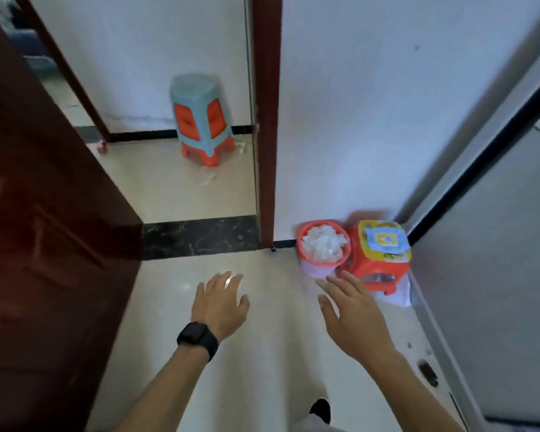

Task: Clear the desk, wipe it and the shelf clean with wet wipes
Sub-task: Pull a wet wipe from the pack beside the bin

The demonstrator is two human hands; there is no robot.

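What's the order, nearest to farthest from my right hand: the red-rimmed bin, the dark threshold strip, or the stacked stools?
1. Red-rimmed bin, just ahead of the right hand.
2. Dark threshold strip, ahead and left, across the doorway.
3. Stacked stools, beyond the doorway, against the far wall.

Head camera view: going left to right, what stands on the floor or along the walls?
Dark red door → teal and orange stool → door frame post → red-rimmed basket filled with crumpled white material → orange stool with a printed top
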